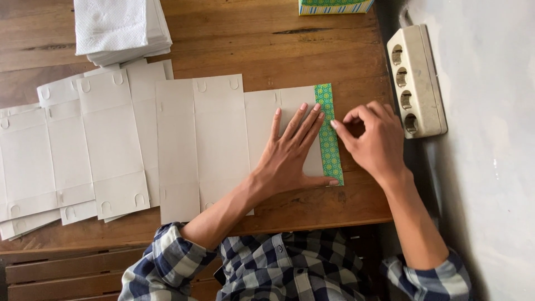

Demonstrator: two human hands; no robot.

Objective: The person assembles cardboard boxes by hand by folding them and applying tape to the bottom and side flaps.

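The left hand (292,153) lies flat and open on a grey unfolded carton sheet (223,142), fingers spread and pointing away from the body, thumb stretched along the sheet's near edge; it presses down and grips nothing. The sheet rests on the wooden worktop (251,44), just in front of the person, with a narrow green patterned flap (329,136) along its right edge. The right hand (373,139) is curled beside that flap, its grip nearly closed, with thumb and forefinger meeting at the flap's outer edge about halfway along; whether they actually pinch the flap I cannot tell. To the left, more flat grey sheets (83,145) overlap in a loose spread. A stack of white paper napkins (120,28) sits at the far side, a green patterned box (334,5) at the top edge, and a beige power strip (415,81) lies to the right of the hands
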